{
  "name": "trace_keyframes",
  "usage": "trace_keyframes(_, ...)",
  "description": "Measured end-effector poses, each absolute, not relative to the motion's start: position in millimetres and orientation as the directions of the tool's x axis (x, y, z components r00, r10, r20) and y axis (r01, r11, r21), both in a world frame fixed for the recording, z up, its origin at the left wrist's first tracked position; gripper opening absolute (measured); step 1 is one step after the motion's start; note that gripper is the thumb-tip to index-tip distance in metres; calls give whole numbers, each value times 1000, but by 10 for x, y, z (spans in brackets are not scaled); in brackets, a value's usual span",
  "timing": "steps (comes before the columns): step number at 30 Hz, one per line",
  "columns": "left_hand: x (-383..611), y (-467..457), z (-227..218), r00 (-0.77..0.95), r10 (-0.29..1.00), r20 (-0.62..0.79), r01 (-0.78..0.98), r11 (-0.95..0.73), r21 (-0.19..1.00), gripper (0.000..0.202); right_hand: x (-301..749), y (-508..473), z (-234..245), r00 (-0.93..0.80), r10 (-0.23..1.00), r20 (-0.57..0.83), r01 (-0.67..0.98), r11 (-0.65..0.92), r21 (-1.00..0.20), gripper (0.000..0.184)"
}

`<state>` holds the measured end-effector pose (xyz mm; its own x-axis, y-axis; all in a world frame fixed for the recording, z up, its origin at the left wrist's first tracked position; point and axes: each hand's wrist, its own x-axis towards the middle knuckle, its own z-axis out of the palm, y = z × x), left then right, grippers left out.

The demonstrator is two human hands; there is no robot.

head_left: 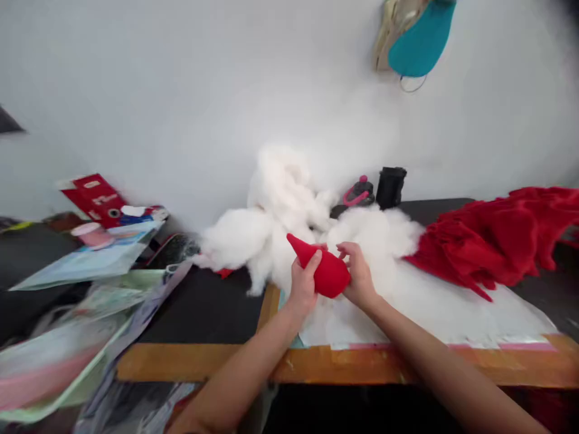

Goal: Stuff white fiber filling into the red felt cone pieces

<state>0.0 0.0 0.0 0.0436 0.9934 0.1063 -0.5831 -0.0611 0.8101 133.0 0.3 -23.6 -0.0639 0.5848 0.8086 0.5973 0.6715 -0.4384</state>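
A small red pointed cloth piece point(331, 274), rounded and full-looking, is held over the white stuffing. My left hand point(304, 280) is closed around its narrower part, thumb on top, with the tip jutting out toward the upper left. At the wide right end, my right hand point(359, 277) grips the edge with bent fingers; its thumb is hidden. Just beyond both hands lies a big heap of fluffy white stuffing point(289, 199). To the right, a pile of red cloth pieces point(497, 238) rests on a white sheet point(434, 310).
Wood-coloured edging point(344, 364) runs along the front of the black tabletop point(208, 313). Behind the stuffing stand a black container point(391, 187) and a dark item with pink trim point(360, 193). Plastic bags point(67, 349) and a pink spool point(93, 235) are at left. A turquoise item point(423, 42) hangs on the wall.
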Motion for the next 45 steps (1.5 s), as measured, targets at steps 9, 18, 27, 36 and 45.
trace_keyframes(9, 129, -135, -112, 141, 964, 226, -387, -157, 909, 27, 1335, -111, -169, -17, 758, 652, 468, 582, -665, 10)
trace_keyframes(18, 171, -179, -95, 209, 939, 273, -341, -191, 920, 44, 1329, 43, -163, 77, 951, 300, 2, 301, -954, 15)
trace_keyframes(27, 7, -8, 121, 98, 991, 87, -621, -8, 784, 38, 1237, 10, -193, -173, 858, 483, -9, 489, -872, 22)
trace_keyframes(36, -67, 109, 124, -67, 991, -112, -707, 32, 707, 49, 1370, -68, -34, -330, 520, 788, 342, 844, -413, 45)
trace_keyframes(45, 40, -6, 17, 72, 996, 56, -580, -4, 815, 35, 1341, -3, -219, -163, 648, 744, 494, 706, -507, 17)
